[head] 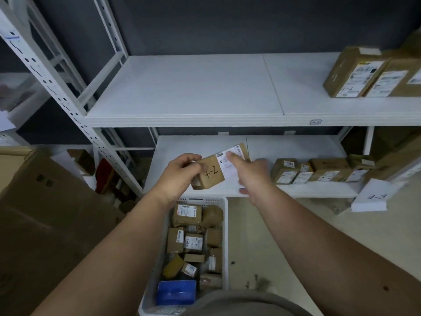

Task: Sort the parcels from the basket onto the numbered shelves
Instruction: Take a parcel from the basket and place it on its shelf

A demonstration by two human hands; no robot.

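Note:
A small brown cardboard parcel (214, 172) with "4-2" handwritten on it and a white label is held above the white basket (224, 224). My left hand (180, 173) grips its left end with curled fingers. My right hand (249, 173) holds its right, labelled side; its fingers lie over the label and the hand is blurred. The basket on the floor below holds several brown parcels (186, 215) and a blue packet (176, 291). The white upper shelf (205, 94) carries a small tag (315, 122) on its front edge.
Large brown boxes (357, 73) stand at the upper shelf's right end. A row of small parcels (319, 171) lines the lower shelf (182, 151). A white block marked "4-3" (376, 197) sits lower right. A big cardboard box (43, 215) stands at left beside the rack's post (54, 83).

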